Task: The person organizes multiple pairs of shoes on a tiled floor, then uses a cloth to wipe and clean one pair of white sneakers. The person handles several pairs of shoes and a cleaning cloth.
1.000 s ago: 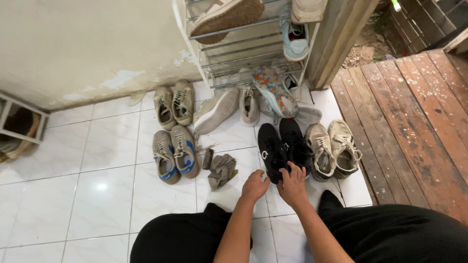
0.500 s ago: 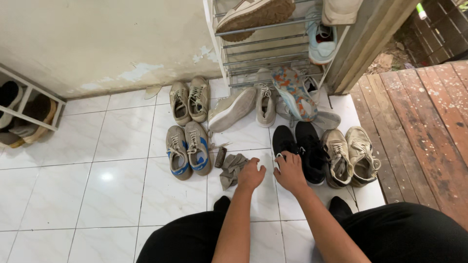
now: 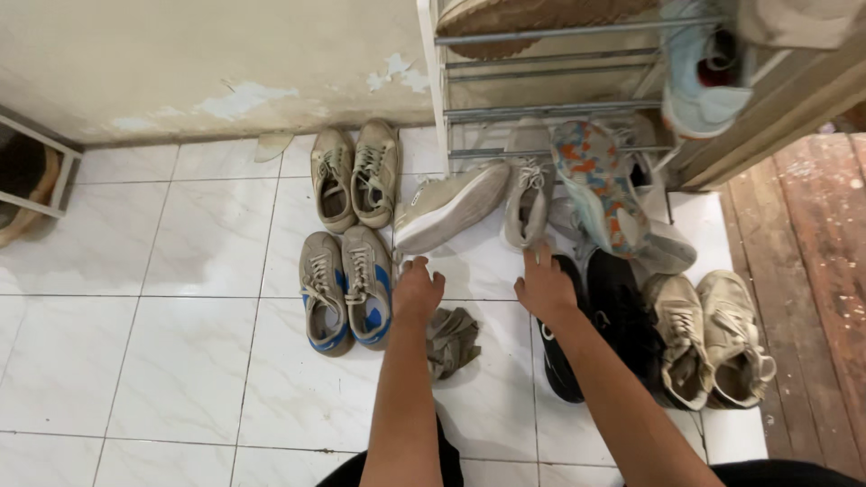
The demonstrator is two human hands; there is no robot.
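Rack holds shoes. Left hand curled over rag, grip unclear; right hand open, fingers near grey shoe.

brown-soled shoe cut by top edge, black shoe partly under right forearm

Both arms stretched fwd, L hand loosely curled, R hand fingers extended.
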